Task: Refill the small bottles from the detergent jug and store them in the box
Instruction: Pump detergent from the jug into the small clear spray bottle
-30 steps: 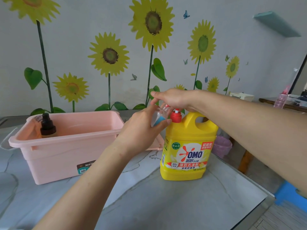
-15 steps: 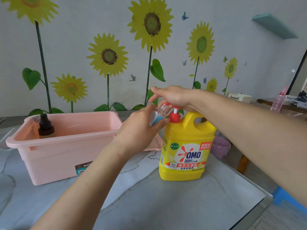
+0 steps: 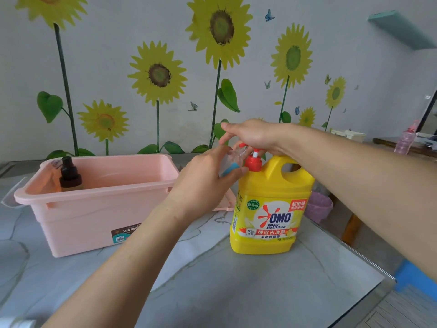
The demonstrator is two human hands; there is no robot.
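While one dark-capped brown bottle stands in the pink plastic box's left corner, the left hand grasps a small clear bottle at the yellow detergent jug's red pump, with the right hand pressing it loose-fingered; filling looks unfinished.

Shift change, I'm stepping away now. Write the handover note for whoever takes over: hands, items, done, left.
Left hand: grips the small clear bottle, tilted, its mouth by the spout of the red pump.
Right hand: rests on top of that pump, on the yellow jug standing on the table.
Done: one dark-capped bottle stands in the pink box.
Left: finish filling the held bottle, then store it in the box.
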